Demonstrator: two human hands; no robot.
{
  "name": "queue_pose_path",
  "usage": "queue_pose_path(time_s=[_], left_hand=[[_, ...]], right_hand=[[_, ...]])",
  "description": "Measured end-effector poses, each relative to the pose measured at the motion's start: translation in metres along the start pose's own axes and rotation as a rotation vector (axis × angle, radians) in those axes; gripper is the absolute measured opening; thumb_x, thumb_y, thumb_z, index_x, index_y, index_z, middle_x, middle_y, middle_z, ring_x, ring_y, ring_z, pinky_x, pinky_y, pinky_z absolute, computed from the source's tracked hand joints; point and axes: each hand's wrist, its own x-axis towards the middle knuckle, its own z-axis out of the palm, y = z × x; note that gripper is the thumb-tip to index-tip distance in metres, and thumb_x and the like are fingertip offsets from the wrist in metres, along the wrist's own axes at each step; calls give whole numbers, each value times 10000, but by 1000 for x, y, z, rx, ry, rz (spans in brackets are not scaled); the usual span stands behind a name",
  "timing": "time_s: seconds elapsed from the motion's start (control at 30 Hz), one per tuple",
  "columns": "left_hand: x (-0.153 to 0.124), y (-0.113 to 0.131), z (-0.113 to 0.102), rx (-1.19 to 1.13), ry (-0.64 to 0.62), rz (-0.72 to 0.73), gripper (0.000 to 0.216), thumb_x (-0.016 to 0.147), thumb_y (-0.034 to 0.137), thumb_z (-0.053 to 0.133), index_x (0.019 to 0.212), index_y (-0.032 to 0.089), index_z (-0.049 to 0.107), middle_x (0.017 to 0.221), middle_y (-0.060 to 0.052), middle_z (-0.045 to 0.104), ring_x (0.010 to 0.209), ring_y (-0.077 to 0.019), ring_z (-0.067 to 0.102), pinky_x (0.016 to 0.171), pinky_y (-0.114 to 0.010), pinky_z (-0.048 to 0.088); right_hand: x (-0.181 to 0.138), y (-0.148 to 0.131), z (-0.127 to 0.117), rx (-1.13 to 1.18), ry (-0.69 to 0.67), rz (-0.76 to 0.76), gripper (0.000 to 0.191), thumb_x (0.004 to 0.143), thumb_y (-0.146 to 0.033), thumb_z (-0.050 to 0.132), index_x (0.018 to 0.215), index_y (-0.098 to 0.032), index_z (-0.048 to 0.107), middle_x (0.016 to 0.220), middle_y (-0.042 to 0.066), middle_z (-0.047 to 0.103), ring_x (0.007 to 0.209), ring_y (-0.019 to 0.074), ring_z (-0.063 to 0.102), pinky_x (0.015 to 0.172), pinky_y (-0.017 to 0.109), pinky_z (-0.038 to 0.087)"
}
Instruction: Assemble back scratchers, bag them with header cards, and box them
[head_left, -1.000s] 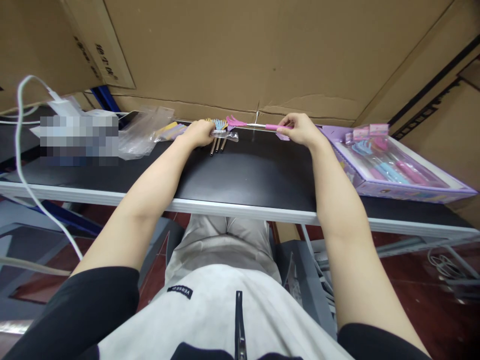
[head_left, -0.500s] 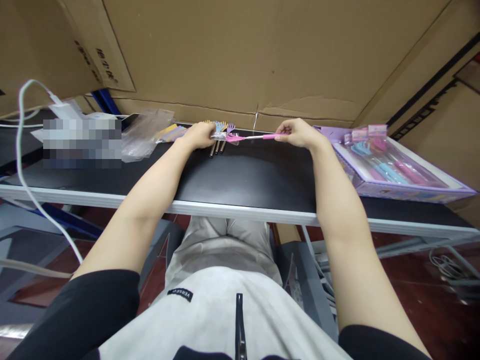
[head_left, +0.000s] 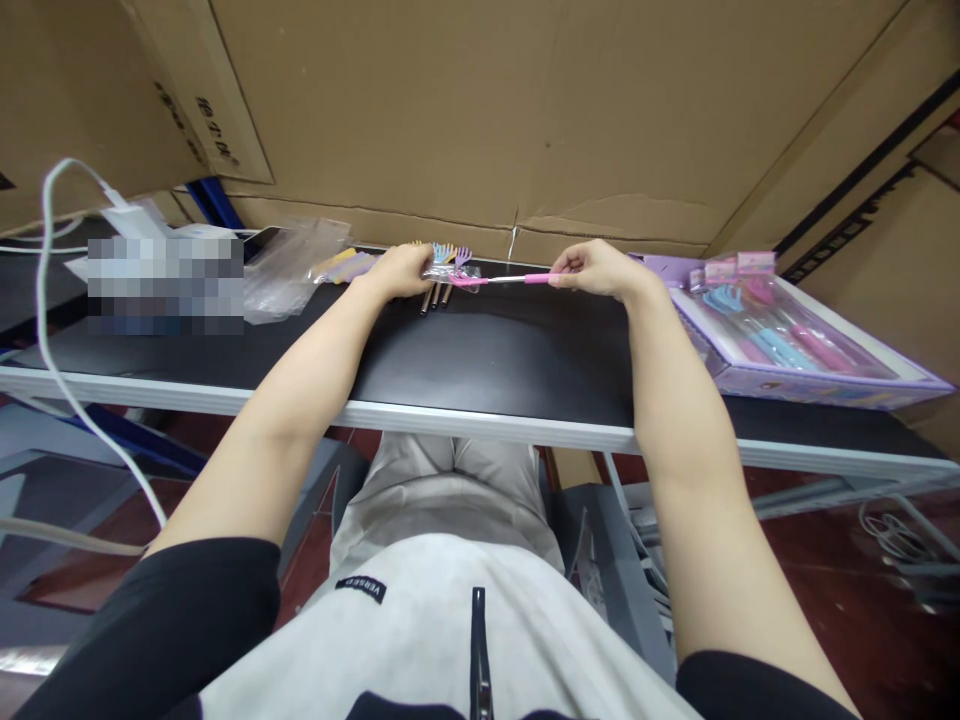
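My right hand (head_left: 589,268) pinches the pink handle of a back scratcher (head_left: 517,280), which lies level between my two hands. Its claw end points left and sits at or inside the mouth of a clear plastic sleeve (head_left: 472,272); how deep, I cannot tell. Closed fingers of my left hand (head_left: 405,270) grip the sleeve's other end. Just behind and below it on the black table, several more back scratchers (head_left: 444,254) with blue, orange and purple claws lie side by side, partly covered by my left hand.
At left are clear plastic bags (head_left: 289,270), yellow and purple pieces (head_left: 345,266) and a white cable (head_left: 46,270). A purple display box (head_left: 817,385) with wrapped back scratchers stands at right. Cardboard (head_left: 465,120) walls off the table's back.
The back scratcher's claw has shifted slightly left and down against the plastic sleeve, my right hand following a little. My left hand stays almost in place.
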Motion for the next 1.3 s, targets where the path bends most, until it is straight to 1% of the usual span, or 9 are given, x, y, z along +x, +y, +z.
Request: queue_pose_path(time_s=[0.17, 0.4, 0.53, 0.7, 0.87, 1.0, 1.1, 1.2, 1.3], left_hand=[[0, 8, -1, 27, -23, 38, 269, 894, 263, 655, 1137, 154, 693, 1163, -176, 765, 1055, -320, 708, 892, -348, 503], [2, 16, 5, -21, 12, 133, 210, 942, 289, 616, 1097, 185, 713, 1063, -137, 774, 1036, -308, 714, 864, -333, 501], [3, 22, 8, 24, 15, 146, 246, 913, 190, 594, 1122, 178, 724, 1088, -138, 780, 1059, -306, 717, 884, -336, 507], [0, 41, 6, 47, -20, 169, 316, 908, 126, 581, 1188, 162, 723, 1171, -153, 781, 1139, -327, 725, 926, -355, 517], [-4, 65, 4, 3, 5, 240, 279, 929, 136, 585, 1171, 161, 720, 1179, -147, 781, 1183, -335, 723, 957, -354, 513], [-5, 69, 4, -20, 4, 258, 276, 923, 113, 580, 1161, 154, 715, 1188, -150, 780, 1191, -328, 723, 951, -338, 511], [-3, 61, 4, 5, 20, 236, 258, 918, 110, 583, 1134, 153, 716, 1168, -157, 779, 1143, -331, 733, 921, -345, 516], [-2, 50, 3, 16, 49, 226, 249, 912, 119, 584, 1117, 170, 715, 1129, -140, 781, 1082, -318, 738, 881, -340, 520], [-1, 46, 2, 26, 45, 217, 249, 913, 120, 584, 1119, 174, 713, 1137, -140, 780, 1077, -316, 740, 874, -339, 519]], right_hand=[[-3, -11, 6, -10, 31, -19, 299, 800, -473, 918, 890, -215, 798, 864, 70, 768, 888, 241, 707, 856, 399, 618], [-7, -32, 20, -36, 8, -41, 239, 843, -381, 874, 981, -192, 823, 981, 87, 806, 958, 251, 714, 923, 398, 595], [-5, -38, 31, -50, 19, -100, 279, 860, -380, 844, 1048, -175, 827, 1033, 99, 811, 973, 253, 712, 946, 394, 576], [-4, -47, 46, -64, 25, -155, 367, 856, -444, 834, 1084, -156, 813, 1050, 118, 813, 992, 260, 701, 916, 353, 558], [-5, -61, 65, -13, 50, -181, 345, 880, -396, 763, 1112, -140, 780, 1071, 108, 793, 971, 239, 689, 913, 346, 540], [-4, -61, 69, 52, 70, -189, 400, 851, -366, 819, 1170, -135, 748, 1088, 112, 783, 966, 230, 697, 922, 355, 553], [1, -49, 61, 79, 69, -201, 374, 832, -335, 869, 1126, -139, 747, 1027, 101, 784, 928, 217, 708, 910, 350, 571], [8, -35, 55, 148, 37, -240, 285, 836, -360, 884, 990, -163, 748, 859, 65, 764, 814, 200, 706, 826, 331, 595], [12, -28, 54, 198, 13, -274, 273, 839, -393, 891, 888, -177, 732, 757, 46, 735, 718, 180, 685, 753, 309, 590]])
